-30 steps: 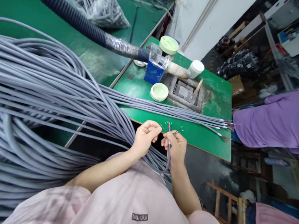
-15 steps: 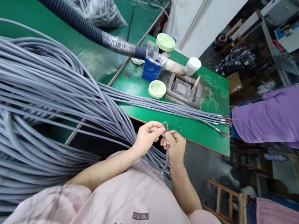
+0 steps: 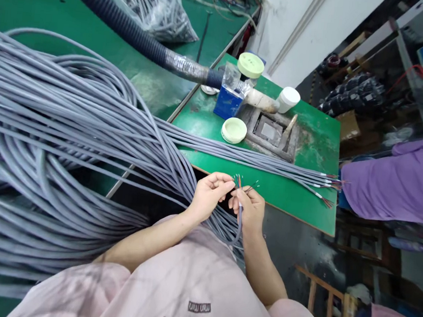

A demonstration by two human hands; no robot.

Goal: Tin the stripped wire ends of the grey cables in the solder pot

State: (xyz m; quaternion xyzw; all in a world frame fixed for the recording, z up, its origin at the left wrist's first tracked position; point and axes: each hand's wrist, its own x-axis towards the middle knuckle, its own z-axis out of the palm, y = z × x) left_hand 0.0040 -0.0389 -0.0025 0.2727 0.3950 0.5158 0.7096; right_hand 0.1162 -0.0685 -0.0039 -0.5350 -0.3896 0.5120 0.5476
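Note:
In front of my chest, my right hand (image 3: 250, 207) is closed around the end of a grey cable (image 3: 239, 225), which curves down below it. Thin coloured wires (image 3: 239, 181) fan out from the cable's end, their tips pale and bare. My left hand (image 3: 211, 192) pinches some of these wires between thumb and forefinger; which ones, the fingers hide. Just beyond both hands, a bundle of grey cables (image 3: 234, 154) lies across the green table, with reddish wires showing at its far ends.
A large heap of coiled grey cables (image 3: 63, 111) fills the left. On the green table (image 3: 196, 113) stand a soldering pot (image 3: 271, 132), a blue box (image 3: 228, 102), round tubs (image 3: 234, 130) and a black extraction hose (image 3: 133, 35). A person in a purple sleeve (image 3: 398, 180) is at the right.
The view has turned a little, so the table and cables appear shifted right. Both hands keep nearly the same hold on the cable and its wires.

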